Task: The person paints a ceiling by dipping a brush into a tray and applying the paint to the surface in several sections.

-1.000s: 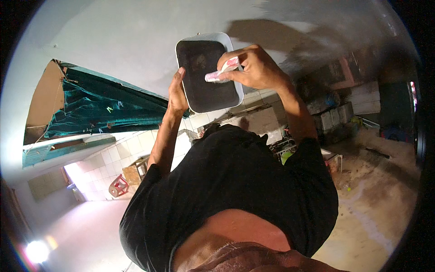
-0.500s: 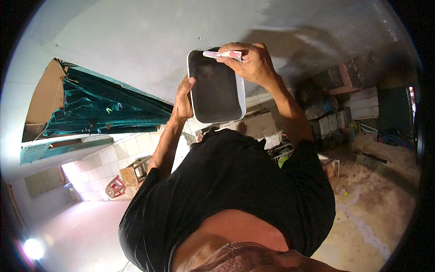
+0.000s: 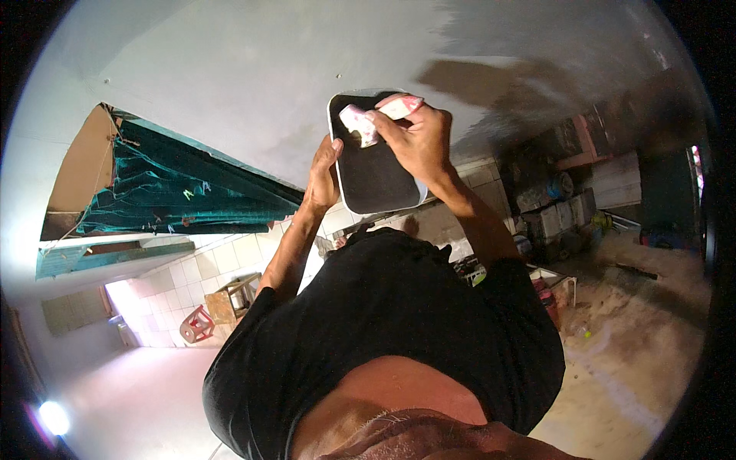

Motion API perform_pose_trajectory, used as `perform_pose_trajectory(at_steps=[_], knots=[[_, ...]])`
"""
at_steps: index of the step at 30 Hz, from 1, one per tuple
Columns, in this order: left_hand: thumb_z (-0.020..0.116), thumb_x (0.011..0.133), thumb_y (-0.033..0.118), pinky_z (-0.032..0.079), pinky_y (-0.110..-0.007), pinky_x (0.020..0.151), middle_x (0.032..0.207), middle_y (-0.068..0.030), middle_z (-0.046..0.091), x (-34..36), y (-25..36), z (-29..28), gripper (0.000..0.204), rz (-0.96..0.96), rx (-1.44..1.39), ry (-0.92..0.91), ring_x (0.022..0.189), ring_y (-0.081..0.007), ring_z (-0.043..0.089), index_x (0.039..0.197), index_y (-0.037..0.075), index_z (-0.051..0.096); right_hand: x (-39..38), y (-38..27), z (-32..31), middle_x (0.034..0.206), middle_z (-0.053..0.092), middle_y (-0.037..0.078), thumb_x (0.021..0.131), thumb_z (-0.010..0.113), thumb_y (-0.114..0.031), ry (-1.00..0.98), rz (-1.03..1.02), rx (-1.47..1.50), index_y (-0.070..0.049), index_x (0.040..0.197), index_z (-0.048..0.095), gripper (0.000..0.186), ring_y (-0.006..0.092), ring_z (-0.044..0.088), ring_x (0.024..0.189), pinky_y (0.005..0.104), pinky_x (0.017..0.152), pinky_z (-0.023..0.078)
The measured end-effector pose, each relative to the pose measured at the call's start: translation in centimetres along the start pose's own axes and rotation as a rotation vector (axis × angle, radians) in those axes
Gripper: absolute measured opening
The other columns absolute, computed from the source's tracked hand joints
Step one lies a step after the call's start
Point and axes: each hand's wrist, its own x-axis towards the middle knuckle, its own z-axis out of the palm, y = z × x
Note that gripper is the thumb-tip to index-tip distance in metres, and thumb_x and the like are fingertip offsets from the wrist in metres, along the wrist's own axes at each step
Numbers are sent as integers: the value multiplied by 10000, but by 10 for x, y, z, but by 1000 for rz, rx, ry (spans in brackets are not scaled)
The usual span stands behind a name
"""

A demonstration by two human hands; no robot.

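A rectangular tray [image 3: 376, 180] with a white rim and dark inside is held up before me. My left hand [image 3: 326, 169] grips it along the left side, thumb at the rim. Inside its upper half, my right hand [image 3: 418, 142] pinches a crumpled white-and-pink piece [image 3: 356, 123], cloth or paper, I cannot tell which. The piece lies against the dark surface or just over it; the exact contact is hidden. My fingertips on the tray's far side are out of sight.
A pale wall [image 3: 268, 54] fills the upper view. Left are a dark teal cloth [image 3: 176, 192] with clips, a red plastic stool [image 3: 197, 323] and a wooden stool [image 3: 226, 303]. Clutter [image 3: 560, 215] lines the right side, and a bright lamp [image 3: 54, 418] shines at lower left.
The tray and my left hand have shifted right and down. My right hand, after rising to the tray's top, has come down again, and the piece in it looks more spread out.
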Motion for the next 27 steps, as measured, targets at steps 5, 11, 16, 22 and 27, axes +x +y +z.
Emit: perform_pose_trajectory(at_steps=[5, 11, 16, 22, 27], knots=[[513, 940, 413, 423, -382, 996, 1299, -135, 515, -6, 6, 1, 601, 21, 31, -13, 1195, -234, 501, 1367, 6, 396, -2, -5, -8, 687, 660, 39, 827, 749, -101, 25, 257, 172, 21, 860, 686, 141, 58, 601, 579, 210, 440, 482], [510, 939, 409, 439, -385, 988, 1294, -137, 524, -8, -5, -18, 594, -30, -30, -12, 1174, -239, 523, 1365, 9, 406, 9, 5, -38, 725, 679, 60, 832, 735, -76, -97, 66, 65, 41, 870, 677, 136, 70, 594, 620, 235, 548, 474], [524, 933, 406, 458, -387, 967, 1277, -132, 539, -12, 4, -9, 578, -65, -20, -34, 1159, -235, 534, 1345, 12, 425, 13, 0, -47, 775, 696, 88, 797, 754, -92, -158, -98, -270, -8, 884, 688, 137, 141, 622, 599, 274, 551, 482], [522, 943, 404, 470, -375, 946, 1225, -119, 560, -10, 7, -4, 531, -55, 34, -2, 1130, -219, 549, 1298, 14, 459, -1, -3, -39, 849, 714, 122, 759, 788, -100, -56, -319, -349, -19, 893, 678, 191, 246, 691, 674, 308, 578, 532], [516, 950, 399, 455, -355, 941, 1226, -108, 560, -10, 0, -7, 527, -25, 53, 22, 1121, -209, 541, 1307, 17, 457, -13, -13, -33, 793, 712, 102, 783, 765, -65, 0, -126, -200, -8, 871, 677, 137, 143, 679, 647, 266, 572, 515]])
